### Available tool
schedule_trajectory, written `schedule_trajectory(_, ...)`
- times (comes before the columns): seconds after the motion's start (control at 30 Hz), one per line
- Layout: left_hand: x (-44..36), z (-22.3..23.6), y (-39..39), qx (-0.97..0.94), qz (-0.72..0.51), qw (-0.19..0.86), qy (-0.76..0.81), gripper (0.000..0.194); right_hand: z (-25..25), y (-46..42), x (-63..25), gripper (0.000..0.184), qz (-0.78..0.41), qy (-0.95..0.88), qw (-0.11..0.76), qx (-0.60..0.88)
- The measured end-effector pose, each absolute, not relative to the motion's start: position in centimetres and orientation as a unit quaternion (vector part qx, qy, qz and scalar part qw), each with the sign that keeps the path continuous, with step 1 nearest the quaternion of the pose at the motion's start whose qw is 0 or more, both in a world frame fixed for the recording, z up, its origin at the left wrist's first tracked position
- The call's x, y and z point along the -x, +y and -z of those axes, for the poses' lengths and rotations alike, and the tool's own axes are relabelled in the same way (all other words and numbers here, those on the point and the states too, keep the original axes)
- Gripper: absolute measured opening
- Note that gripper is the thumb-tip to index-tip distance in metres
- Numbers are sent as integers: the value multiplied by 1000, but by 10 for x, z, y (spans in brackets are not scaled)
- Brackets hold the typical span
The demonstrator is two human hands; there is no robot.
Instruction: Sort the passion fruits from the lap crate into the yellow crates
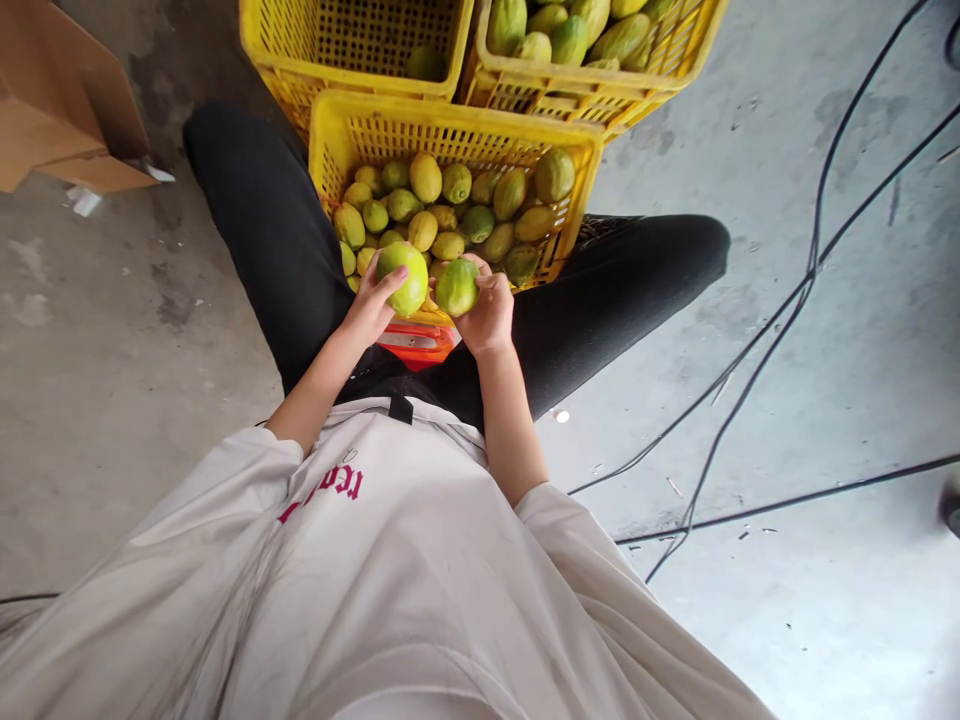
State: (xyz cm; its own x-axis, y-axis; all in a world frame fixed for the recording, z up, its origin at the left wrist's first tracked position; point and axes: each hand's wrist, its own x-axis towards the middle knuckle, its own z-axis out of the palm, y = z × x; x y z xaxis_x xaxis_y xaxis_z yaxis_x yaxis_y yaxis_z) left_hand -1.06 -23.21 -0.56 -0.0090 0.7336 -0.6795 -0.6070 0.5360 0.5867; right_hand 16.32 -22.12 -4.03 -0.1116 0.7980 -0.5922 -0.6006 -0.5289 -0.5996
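My left hand [373,305] is closed around a bright yellow-green papaya [403,277], its thumb lying across the fruit. Just to the right, my right hand [489,312] grips a second, greener papaya [456,287] with fingers and thumb. The two fruits are close together, held over the near edge of a yellow plastic crate [450,125] between my legs. Inside that crate lie several green and yellow papayas [425,178]. Parts of the fingers behind each held fruit are hidden.
Behind stand another yellow crate [270,45] with one dark green fruit inside and a crate [637,85] of longer papayas. An orange-red plastic seat or stool [420,343] shows between my legs. A cardboard box [67,90] stands left; black cables [814,265] cross the floor at right.
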Motion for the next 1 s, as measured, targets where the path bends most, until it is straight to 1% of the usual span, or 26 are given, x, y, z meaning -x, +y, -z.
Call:
schedule_trajectory(0.07,10,4,-235,-99,-470,716,506,33,43,-223,-161,39,-733,-127,481,465)
schedule_trajectory(0.17,9,2,-235,-119,-467,715,506,24,46,-226,-159,44,-723,-155,483,469)
schedule_trajectory(0.23,8,-1,-232,-94,-466,710,519,19,47,-228,-159,49,-719,-161,483,474)
schedule_trajectory(0.3,7,-3,-228,-40,-464,713,524,16,49,-229,-160,51,-719,-160,482,473)
schedule_trajectory(0.4,8,-8,-224,35,-464,716,520,28,51,-227,-162,47,-732,-141,476,467)
schedule_trajectory(0.5,9,-9,-223,46,-472,713,517,38,51,-224,-165,43,-739,-115,480,459)
schedule_trajectory(0.57,10,-7,-223,30,-478,705,524,33,50,-222,-167,40,-741,-104,482,455)
schedule_trajectory(0.67,10,1,-225,-12,-486,692,533,20,46,-222,-167,33,-749,-103,474,451)
schedule_trajectory(0.87,11,7,-226,-68,-477,691,538,34,44,-225,-164,30,-755,-160,437,462)
schedule_trajectory(1.0,10,7,-228,-78,-446,700,552,39,49,-227,-166,32,-751,-176,442,459)
